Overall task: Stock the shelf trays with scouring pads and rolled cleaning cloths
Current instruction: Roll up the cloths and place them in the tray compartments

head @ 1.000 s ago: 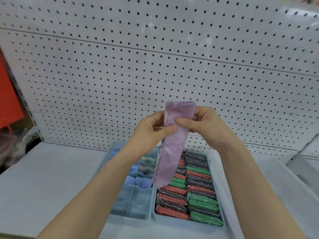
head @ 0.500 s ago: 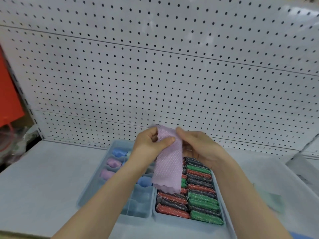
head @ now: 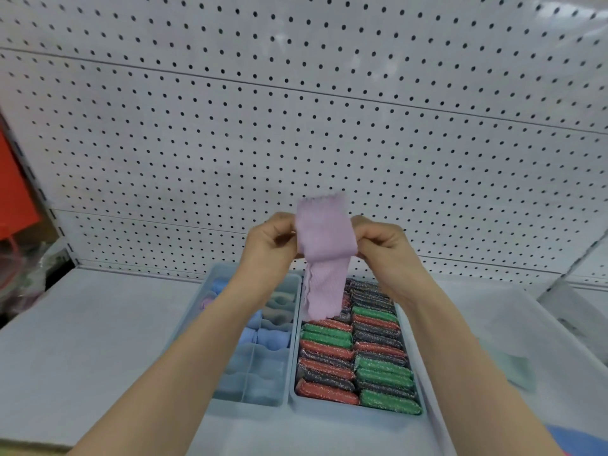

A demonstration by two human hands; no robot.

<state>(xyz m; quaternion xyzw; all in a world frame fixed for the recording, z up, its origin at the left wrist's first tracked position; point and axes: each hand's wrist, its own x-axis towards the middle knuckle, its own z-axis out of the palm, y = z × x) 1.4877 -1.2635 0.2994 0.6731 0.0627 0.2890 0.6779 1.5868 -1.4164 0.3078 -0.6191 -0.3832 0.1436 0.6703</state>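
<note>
Leftmost, an orange-red panel [head: 14, 192] stood beside the white pegboard [head: 296, 110]. On the grey shelf [head: 82, 340], a divided tray [head: 250, 402] held rolled cloths [head: 269, 339], blue ones nearest, in its compartments. Above its far end the left hand [head: 273, 241] pinched the left edge of a lilac cloth [head: 324, 238], fingers curled; the right hand [head: 383, 246] gripped the opposite edge likewise. The cloth was held up clear of both trays, scalloped top upright, lower end hanging over the second tray [head: 329, 411]. That tray sat just beside the first, packed with red, green and dark scouring pads [head: 378, 373]. Farther right, a pale green cloth [head: 516, 373] lay flat on the shelf.
</note>
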